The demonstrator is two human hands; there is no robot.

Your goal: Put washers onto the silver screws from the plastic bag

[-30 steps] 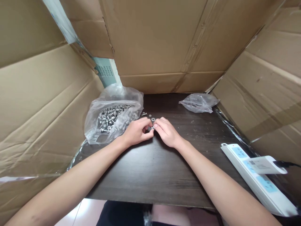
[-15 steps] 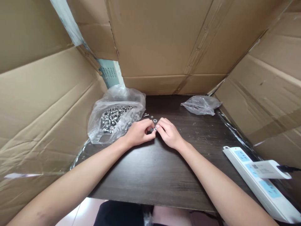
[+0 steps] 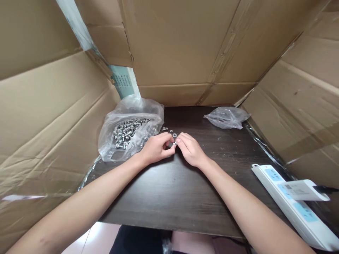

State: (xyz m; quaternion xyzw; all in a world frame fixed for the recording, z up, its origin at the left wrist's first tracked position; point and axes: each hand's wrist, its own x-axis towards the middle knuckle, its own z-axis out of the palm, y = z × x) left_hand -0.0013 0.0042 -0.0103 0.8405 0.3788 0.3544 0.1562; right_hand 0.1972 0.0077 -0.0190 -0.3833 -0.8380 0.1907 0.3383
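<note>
My left hand [image 3: 158,148] and my right hand [image 3: 191,149] meet at the middle of the dark table, fingertips closed in a pinch. Between them is a small shiny metal piece [image 3: 174,143] that looks like a bolt; the fingers hide most of it. Both hands appear to grip it. Just beyond the fingertips lies a flat washer [image 3: 174,135], with a small nut or ring [image 3: 171,131] behind it. Slightly to the left rests a loose bolt [image 3: 164,129]. A clear plastic bag [image 3: 106,141] full of metal bolts [image 3: 127,132] stands open left of my left hand.
Another clear plastic bag [image 3: 225,118] lies crumpled at the back right. A white power strip [image 3: 288,208] with a plugged-in white adapter [image 3: 303,190] runs along the right side. Cardboard walls [image 3: 180,46] enclose the table [image 3: 164,197] at the back and both sides.
My hands stay almost still, fingertips together. The small metal piece between them shows slightly more, and the whole view has shifted a little.
</note>
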